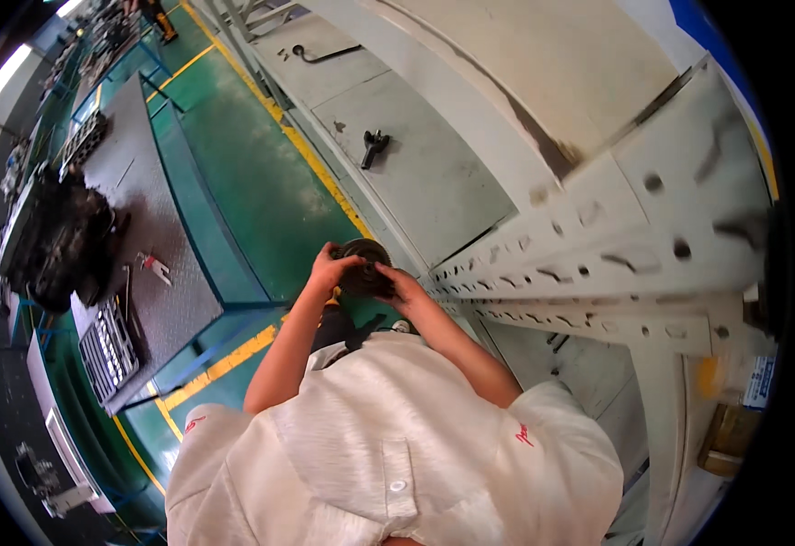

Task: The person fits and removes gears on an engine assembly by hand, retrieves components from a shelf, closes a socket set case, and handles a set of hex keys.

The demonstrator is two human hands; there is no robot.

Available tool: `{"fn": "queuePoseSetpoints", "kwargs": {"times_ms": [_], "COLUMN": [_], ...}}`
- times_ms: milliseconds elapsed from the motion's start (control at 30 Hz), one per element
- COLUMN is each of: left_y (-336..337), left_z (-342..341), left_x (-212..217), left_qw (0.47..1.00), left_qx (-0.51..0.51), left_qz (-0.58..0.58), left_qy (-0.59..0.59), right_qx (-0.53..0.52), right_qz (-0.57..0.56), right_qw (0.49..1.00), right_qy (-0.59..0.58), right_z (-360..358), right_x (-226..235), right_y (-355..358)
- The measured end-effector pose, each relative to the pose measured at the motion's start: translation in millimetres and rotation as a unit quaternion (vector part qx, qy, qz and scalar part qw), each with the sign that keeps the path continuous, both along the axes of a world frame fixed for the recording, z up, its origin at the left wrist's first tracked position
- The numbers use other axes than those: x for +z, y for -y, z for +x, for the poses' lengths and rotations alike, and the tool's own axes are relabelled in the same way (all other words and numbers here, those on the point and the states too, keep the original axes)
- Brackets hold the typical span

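Between my two hands, in front of my waist, is a round dark metal part (363, 257) with concentric ridges that looks like a pulley. My left hand (331, 269) grips its left side, thumb lying across the face. On the opposite edge, my right hand (401, 286) closes around the lower right rim. The fingers behind the part are hidden. Just right of my hands begins a perforated white metal shelf upright (507, 273).
On the grey shelf to the right lie a black tool-like part (374, 148) and a bent black rod (325, 55). A workbench (166, 200) at left carries an engine (56, 237), red-handled pliers (155, 267) and a socket set (109, 350). Far off, a person (163, 23) stands.
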State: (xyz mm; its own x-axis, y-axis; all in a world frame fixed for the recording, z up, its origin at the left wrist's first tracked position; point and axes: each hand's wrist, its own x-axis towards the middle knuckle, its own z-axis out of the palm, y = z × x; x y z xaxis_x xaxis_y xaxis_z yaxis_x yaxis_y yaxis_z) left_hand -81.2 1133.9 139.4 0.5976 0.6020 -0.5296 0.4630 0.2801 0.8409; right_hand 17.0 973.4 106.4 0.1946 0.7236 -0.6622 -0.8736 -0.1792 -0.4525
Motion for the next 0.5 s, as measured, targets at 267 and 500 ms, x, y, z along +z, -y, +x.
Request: {"fn": "queuePoseSetpoints", "kwargs": {"times_ms": [267,500], "left_y": [-77,-83], "left_z": [163,298], "left_x": [-64,-105], "left_qw": [0.956,0.754], "left_qx": [-0.281,-0.654], "left_qz": [-0.083,-0.002], "left_qy": [0.002,0.06], "right_qx": [-0.258,-0.493], "right_qz": [-0.094,0.054], "right_qw": [0.962,0.868], "right_qy": [-0.012,-0.019], "right_z": [62,102], "right_x": [-44,-64], "right_y": [-40,-68]}}
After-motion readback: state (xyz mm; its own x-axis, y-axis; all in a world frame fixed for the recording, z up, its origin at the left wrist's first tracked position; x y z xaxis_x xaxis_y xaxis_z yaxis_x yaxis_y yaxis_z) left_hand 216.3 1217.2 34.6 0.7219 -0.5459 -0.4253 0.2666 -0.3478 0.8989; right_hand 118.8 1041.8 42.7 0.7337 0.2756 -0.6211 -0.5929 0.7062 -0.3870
